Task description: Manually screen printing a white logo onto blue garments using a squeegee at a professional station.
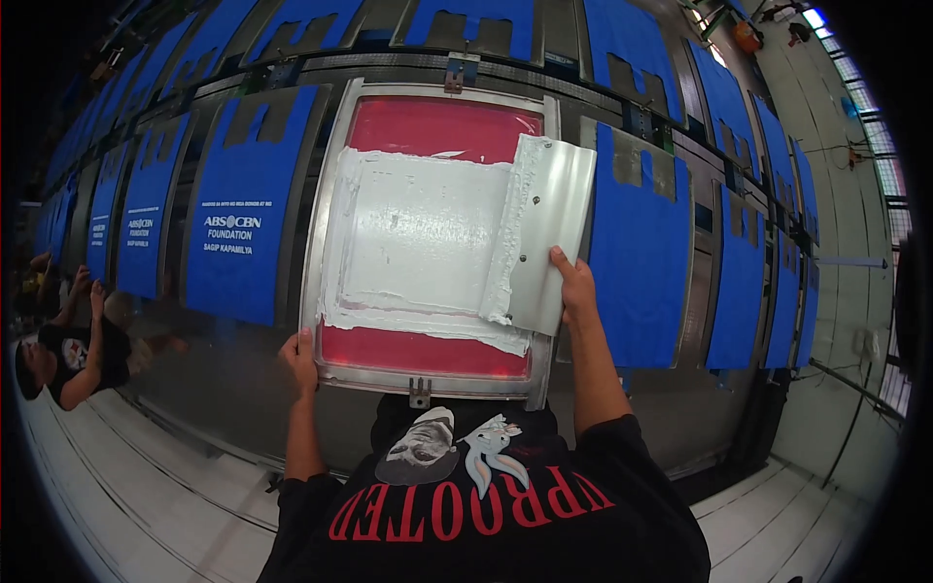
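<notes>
In front of me is a silk-screen frame [332,185] with a metal rim and red mesh [428,351]. Thick white ink [420,219] covers the middle of the mesh. A wide silver squeegee [555,228] lies along the frame's right side, white ink caked down its left edge. My right hand [575,287] is closed around the squeegee's outer edge, thumb on top. At the frame's lower left corner my left hand [300,361] grips the metal rim with its thumb up; the frame partly hides its fingers.
Blue bag-shaped fabric pieces [240,204] lie on boards in rows on both sides and beyond the frame. White print marks several at left. A metal bracket [462,73] stands at the frame's far edge. Another person [83,355] works at far left, arms raised toward the boards.
</notes>
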`<state>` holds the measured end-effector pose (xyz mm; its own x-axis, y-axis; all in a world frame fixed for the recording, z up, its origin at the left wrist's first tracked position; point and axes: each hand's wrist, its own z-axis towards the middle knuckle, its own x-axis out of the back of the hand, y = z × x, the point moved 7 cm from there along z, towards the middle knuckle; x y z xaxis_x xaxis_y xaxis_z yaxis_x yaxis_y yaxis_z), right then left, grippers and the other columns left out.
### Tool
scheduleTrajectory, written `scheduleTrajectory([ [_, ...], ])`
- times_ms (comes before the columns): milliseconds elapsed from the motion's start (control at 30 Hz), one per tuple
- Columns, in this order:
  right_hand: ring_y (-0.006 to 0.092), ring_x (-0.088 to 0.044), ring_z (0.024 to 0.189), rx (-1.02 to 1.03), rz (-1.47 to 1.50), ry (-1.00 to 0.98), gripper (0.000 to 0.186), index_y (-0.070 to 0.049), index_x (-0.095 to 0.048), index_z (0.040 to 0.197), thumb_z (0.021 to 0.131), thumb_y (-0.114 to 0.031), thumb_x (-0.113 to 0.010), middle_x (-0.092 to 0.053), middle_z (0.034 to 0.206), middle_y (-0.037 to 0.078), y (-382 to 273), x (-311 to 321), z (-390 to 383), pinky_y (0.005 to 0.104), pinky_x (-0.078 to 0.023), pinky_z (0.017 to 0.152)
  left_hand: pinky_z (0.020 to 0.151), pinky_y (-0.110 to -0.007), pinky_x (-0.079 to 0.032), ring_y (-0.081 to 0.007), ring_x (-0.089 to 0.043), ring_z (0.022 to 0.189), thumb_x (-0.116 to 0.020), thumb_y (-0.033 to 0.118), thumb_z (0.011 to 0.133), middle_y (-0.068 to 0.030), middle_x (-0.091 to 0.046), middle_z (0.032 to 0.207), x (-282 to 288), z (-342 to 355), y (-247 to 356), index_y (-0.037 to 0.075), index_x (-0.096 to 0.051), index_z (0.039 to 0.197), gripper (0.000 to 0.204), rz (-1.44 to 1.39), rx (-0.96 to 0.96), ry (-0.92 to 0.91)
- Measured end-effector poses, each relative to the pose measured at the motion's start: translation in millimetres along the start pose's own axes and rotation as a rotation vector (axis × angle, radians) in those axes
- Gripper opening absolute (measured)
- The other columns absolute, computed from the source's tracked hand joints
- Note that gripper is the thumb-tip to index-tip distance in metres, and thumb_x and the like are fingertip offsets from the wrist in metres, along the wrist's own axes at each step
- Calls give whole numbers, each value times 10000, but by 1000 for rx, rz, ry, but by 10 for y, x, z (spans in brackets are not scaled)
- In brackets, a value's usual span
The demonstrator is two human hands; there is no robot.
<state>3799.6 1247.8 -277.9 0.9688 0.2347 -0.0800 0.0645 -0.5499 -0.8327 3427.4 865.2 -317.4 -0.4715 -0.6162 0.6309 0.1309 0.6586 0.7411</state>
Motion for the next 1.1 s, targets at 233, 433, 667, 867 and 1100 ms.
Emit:
scheduleTrajectory([
  [233, 216, -684, 843, 11, -12, 91, 478, 30, -603, 1141, 897, -365, -717, -690, 1005, 139, 118, -225, -16, 353, -566, 737, 658, -398, -469, -250, -613, 683, -600, 473, 936, -173, -650, 742, 17, 373, -49, -9, -690, 950, 491, 38, -77, -72],
  [433, 222, -684, 841, -1, -19, 108, 504, 41, -590, 1149, 890, -369, -725, -687, 1002, 137, 196, -151, 103, 358, -568, 727, 715, -358, -484, -201, -602, 772, -582, 410, 967, -140, -654, 792, -122, 318, 9, -25, -658, 1065, 452, -55, -77, -162],
  [667, 217, -674, 823, -10, -293, 76, 489, 44, -627, 1104, 852, -353, -759, -691, 976, 129, -58, -112, 205, 359, -551, 752, 803, -391, -531, -318, -674, 936, -716, 255, 882, -201, -680, 1033, -43, -153, 547, 17, -626, 1183, 394, 236, -599, 51],
  [867, 247, -685, 822, 310, -996, -312, 385, 11, -672, 1089, 810, -245, -743, -711, 923, 149, -833, -1258, 416, 399, -528, 778, 606, -310, -533, -168, -684, 657, -753, 176, 854, -99, -716, 795, -818, -1203, 256, 3, -712, 1041, 258, -156, -198, -590],
  [1100, 308, -652, 762, 1223, -1519, -286, 287, -60, -620, 977, 710, -102, -716, -676, 824, 109, -755, -2082, 399, 418, -473, 783, 592, -234, -499, -60, -634, 666, -777, 162, 844, -58, -723, 761, -1074, -1310, 92, -24, -731, 1001, 248, -243, 191, -660],
])
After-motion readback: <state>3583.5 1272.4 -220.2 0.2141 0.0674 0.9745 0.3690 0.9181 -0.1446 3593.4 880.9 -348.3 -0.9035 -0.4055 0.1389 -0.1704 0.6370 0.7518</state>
